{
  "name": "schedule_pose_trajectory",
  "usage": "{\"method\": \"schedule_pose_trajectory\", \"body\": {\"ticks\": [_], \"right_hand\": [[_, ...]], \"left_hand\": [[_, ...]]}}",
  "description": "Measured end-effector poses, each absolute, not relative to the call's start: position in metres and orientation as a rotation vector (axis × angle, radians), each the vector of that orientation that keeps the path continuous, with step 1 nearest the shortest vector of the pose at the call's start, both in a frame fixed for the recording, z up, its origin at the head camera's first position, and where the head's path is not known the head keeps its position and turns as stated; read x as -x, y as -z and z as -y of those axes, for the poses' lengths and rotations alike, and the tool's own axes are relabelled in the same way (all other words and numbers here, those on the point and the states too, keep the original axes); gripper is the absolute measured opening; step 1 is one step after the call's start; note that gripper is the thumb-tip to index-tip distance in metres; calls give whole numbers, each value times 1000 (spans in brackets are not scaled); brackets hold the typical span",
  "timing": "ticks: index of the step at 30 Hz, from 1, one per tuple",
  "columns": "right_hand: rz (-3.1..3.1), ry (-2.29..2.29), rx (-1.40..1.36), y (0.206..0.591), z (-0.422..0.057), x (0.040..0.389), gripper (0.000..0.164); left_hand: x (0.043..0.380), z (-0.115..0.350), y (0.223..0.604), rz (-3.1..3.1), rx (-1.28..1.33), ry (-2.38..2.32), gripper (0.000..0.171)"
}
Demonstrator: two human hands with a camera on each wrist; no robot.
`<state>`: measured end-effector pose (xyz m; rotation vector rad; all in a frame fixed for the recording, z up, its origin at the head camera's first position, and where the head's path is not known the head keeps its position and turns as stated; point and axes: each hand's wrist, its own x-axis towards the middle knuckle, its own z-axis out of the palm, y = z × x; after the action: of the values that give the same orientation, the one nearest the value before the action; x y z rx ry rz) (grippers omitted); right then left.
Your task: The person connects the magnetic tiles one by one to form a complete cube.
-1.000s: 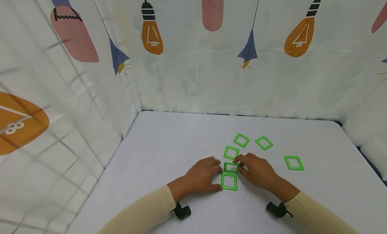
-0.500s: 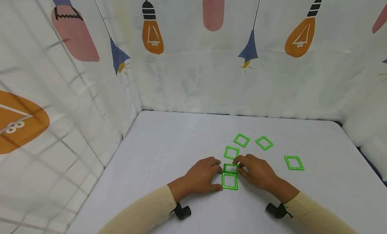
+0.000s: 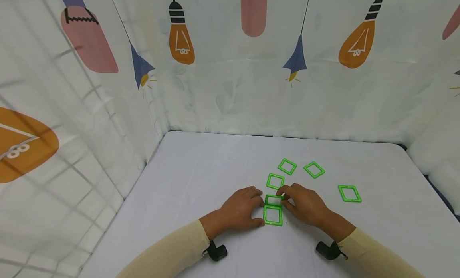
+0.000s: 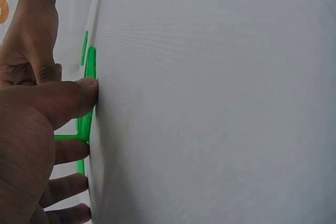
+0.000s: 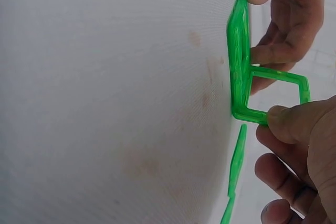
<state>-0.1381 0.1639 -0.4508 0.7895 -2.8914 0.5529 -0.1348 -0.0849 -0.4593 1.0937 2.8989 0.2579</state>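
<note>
In the head view, a flat green square magnetic tile (image 3: 273, 223) lies on the white table. A second green tile (image 5: 278, 72) stands on edge along its far side, its lower edge meeting the flat one. My right hand (image 3: 305, 202) pinches the standing tile's right side between thumb and fingers, as the right wrist view shows. My left hand (image 3: 240, 208) rests beside the flat tile, its thumb (image 4: 79, 98) at the near left corner and its fingers spread along the left edge.
Beyond the hands lie several more flat green tiles: one tile (image 3: 276, 174) just past the right fingertips, another tile (image 3: 281, 163) behind it, one tile (image 3: 308, 165) to its right and one (image 3: 352, 200) farther right. A white patterned curtain (image 3: 230, 90) borders the table (image 3: 201, 166).
The standing tile has shifted slightly toward the flat tile, and their edges now meet. My right hand keeps its pinch; my left hand has barely moved.
</note>
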Motion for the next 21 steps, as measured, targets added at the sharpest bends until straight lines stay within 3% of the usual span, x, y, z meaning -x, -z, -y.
{"method": "schedule_pose_trajectory", "body": {"ticks": [21], "right_hand": [[2895,-567,-786,453,-166,137,31]], "left_hand": [[135,85,457,-2888,-1085,-253,46]]}}
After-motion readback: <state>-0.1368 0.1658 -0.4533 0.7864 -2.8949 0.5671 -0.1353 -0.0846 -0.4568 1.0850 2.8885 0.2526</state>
